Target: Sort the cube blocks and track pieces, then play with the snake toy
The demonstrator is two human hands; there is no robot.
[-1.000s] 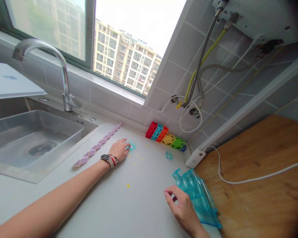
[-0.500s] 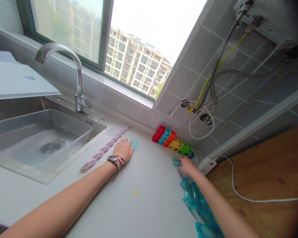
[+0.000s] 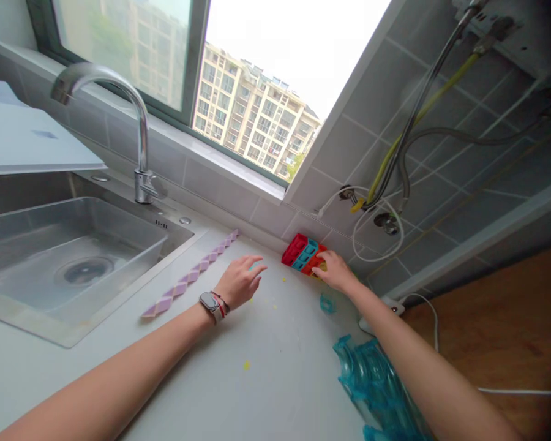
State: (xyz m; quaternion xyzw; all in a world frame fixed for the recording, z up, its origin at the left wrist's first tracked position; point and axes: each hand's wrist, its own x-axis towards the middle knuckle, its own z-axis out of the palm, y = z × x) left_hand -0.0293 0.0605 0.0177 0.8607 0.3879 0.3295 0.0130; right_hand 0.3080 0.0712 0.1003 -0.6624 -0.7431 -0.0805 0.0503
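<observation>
A row of coloured openwork plastic pieces (image 3: 305, 252), red, blue, orange and yellow, lies against the wall. My right hand (image 3: 337, 272) is closed around its orange and yellow part, hiding the far end. Below that hand, a small teal plastic piece (image 3: 327, 304) rests alone on the counter. My left hand (image 3: 240, 283), with a watch at the wrist, hovers over the counter with fingers apart and nothing held. Just behind its fingers a bit of another teal piece (image 3: 257, 266) shows, mostly covered.
Clear teal curved plastic parts (image 3: 376, 373) lie under my right forearm. A lilac folded strip (image 3: 190, 277) runs beside the steel sink (image 3: 114, 300). A tap (image 3: 142, 147) stands behind it. Hoses (image 3: 395, 144) and a white cord hang at the right wall.
My right hand has let go of the small teal piece and moved up to the coloured row. My left hand has lifted off its teal piece, fingers spreading.
</observation>
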